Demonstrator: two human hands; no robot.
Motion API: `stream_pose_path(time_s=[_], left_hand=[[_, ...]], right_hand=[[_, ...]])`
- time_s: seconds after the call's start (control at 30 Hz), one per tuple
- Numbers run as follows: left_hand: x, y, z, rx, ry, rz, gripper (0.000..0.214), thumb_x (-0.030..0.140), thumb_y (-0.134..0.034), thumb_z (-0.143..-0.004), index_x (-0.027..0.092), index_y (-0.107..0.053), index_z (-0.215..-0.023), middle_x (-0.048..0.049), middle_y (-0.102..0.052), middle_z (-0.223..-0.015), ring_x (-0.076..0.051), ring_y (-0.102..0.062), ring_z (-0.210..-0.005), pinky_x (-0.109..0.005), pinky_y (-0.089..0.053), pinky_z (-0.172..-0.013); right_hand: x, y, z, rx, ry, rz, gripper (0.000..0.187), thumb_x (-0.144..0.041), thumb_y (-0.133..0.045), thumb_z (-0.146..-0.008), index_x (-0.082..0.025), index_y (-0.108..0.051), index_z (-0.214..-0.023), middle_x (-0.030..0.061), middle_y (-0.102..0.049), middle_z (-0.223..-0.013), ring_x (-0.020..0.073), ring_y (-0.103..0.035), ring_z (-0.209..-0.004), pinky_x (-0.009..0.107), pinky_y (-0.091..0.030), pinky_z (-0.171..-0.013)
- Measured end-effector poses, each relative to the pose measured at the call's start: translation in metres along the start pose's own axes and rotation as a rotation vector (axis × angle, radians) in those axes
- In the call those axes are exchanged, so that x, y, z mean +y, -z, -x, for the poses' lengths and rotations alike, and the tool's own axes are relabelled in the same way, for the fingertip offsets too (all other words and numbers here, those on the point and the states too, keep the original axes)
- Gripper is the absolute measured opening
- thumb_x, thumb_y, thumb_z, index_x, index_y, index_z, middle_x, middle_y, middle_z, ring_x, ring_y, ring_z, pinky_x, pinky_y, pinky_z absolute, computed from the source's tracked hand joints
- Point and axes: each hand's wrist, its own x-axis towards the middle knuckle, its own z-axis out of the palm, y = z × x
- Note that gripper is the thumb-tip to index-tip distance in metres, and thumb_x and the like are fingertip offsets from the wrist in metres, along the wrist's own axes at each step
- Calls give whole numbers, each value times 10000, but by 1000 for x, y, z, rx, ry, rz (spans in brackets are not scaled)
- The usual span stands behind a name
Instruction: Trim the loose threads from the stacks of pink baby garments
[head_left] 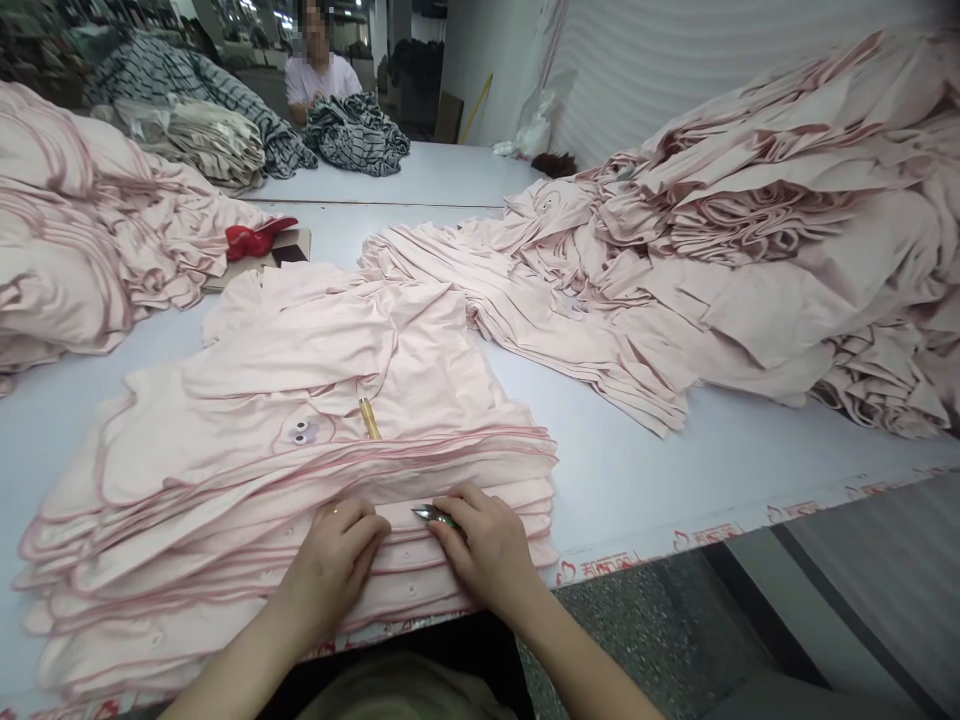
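A stack of pale pink garments (285, 440) with darker pink trim lies on the white table in front of me. My left hand (335, 553) rests on the near edges of the stack, fingers curled and pressing the fabric. My right hand (484, 545) sits just to its right, closed round small metal thread snips (431, 515) whose tips point left toward the left hand. A yellowish pencil-like stick (369, 418) lies on top of the stack, beside a small printed pair of eyes (301, 433).
A large heap of pink garments (750, 230) fills the right side, another pile (82, 250) the left. A red item (255, 238) lies on a board behind the stack. Across the table a person (321, 75) handles striped fabric (356, 130). The table edge (675, 545) runs near me.
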Motion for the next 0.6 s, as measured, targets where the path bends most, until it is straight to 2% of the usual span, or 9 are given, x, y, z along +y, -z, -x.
stream_pose_path(time_s=[0.1, 0.2, 0.3, 0.5, 0.6], left_hand=[[-5, 9, 11, 163, 78, 76, 167, 213, -460, -946, 220, -626, -930, -20, -643, -855, -125, -619, -801, -234, -494, -715], [-14, 22, 23, 272, 216, 40, 144, 273, -489, -935, 226, -621, -902, -15, -657, -858, -137, -638, -808, -237, -506, -705], [-21, 31, 32, 292, 278, 19, 164, 311, -495, -932, 235, -630, -881, -6, -667, -848, -140, -647, -801, -236, -509, -697], [-25, 34, 32, 263, 224, 12, 142, 271, -492, -937, 243, -631, -940, 6, -683, -887, -126, -653, -849, -227, -509, -751], [-29, 35, 33, 280, 204, -62, 153, 267, -477, -942, 240, -628, -954, 4, -698, -900, -135, -664, -858, -244, -515, -769]], right_hand=[[-12, -4, -8, -30, 39, -66, 94, -224, -640, -894, -214, -682, -977, 29, -660, -964, 168, -619, -831, 272, -418, -721], [-25, -11, -18, -75, 96, -77, 97, -229, -645, -894, -218, -679, -984, 26, -662, -968, 170, -611, -838, 280, -429, -741], [-34, -18, -25, -110, 156, -41, 103, -230, -666, -883, -221, -684, -984, 31, -669, -981, 190, -598, -867, 301, -419, -748], [-36, -21, -29, -185, 172, 18, 93, -233, -668, -888, -219, -702, -973, 30, -669, -957, 200, -588, -853, 316, -395, -729], [-36, -22, -30, -198, 162, 10, 104, -234, -675, -885, -227, -710, -982, 25, -674, -970, 195, -593, -849, 312, -397, -734]])
